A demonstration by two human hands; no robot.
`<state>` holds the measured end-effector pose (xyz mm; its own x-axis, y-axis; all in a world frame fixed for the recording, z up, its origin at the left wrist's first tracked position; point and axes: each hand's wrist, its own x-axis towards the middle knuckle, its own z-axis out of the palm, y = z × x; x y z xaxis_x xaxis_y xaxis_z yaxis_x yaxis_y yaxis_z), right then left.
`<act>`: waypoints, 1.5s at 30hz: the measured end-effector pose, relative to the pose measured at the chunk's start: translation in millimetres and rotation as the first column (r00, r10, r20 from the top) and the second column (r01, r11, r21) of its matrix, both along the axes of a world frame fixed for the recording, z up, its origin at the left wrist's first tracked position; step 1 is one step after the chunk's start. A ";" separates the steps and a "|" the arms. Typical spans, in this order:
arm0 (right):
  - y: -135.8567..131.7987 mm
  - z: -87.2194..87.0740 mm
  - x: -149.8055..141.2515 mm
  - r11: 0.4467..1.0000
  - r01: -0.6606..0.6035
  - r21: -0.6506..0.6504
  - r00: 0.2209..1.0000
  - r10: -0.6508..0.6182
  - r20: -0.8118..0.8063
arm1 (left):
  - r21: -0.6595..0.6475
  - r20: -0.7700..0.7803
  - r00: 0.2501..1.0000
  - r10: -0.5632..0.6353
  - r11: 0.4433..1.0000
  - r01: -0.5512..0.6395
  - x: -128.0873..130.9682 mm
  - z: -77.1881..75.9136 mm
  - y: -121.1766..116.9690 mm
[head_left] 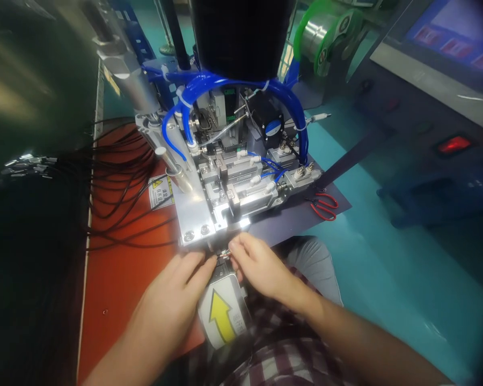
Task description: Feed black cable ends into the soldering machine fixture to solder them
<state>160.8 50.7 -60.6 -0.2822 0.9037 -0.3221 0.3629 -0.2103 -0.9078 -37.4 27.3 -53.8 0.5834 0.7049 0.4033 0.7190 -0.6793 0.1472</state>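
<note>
At the front of the metal machine (241, 185), both hands meet over a small fixture. My right hand (261, 265) is closed, thumb and forefinger pinched on a small, thin, coppery piece (225, 254); its exact kind is too small to tell. From the other side my left hand (175, 287) comes in with its fingers bent and close together, thumb and forefinger tips at the same spot. What those left fingertips grip is hidden. Just below the fingertips is a white cover (223, 311) with a yellow arrow pointing at the fixture.
Black cables (121, 198) with bright metal ends lie across the orange mat (116, 300) at left. Red-handled pliers (325, 208) rest right of the machine. Blue air tubes (301, 112) arch above it. A green spool (316, 35) and a control panel (426, 107) stand behind at right.
</note>
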 end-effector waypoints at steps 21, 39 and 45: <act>-14.7 -23.9 1.9 0.957 0.241 0.163 0.970 -0.233 -0.071 | -0.125 0.068 0.993 0.097 0.988 -0.087 -14.6 -21.8 -1.6; -8.2 -0.9 -2.5 0.977 0.202 0.060 0.975 -0.196 -0.101 | -0.124 0.032 0.999 0.031 0.992 -0.027 -20.0 -22.0 -4.4; -7.9 -1.2 -8.3 0.965 0.226 -0.137 0.942 -0.252 -0.220 | -0.113 0.028 0.999 0.030 0.993 -0.026 -21.3 -24.5 -2.9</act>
<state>152.4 42.8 -61.8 -0.1417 0.9169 -0.3731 0.0705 -0.3667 -0.9277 -58.7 24.4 -78.4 0.5518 0.7628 0.3371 0.7318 -0.6367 0.2430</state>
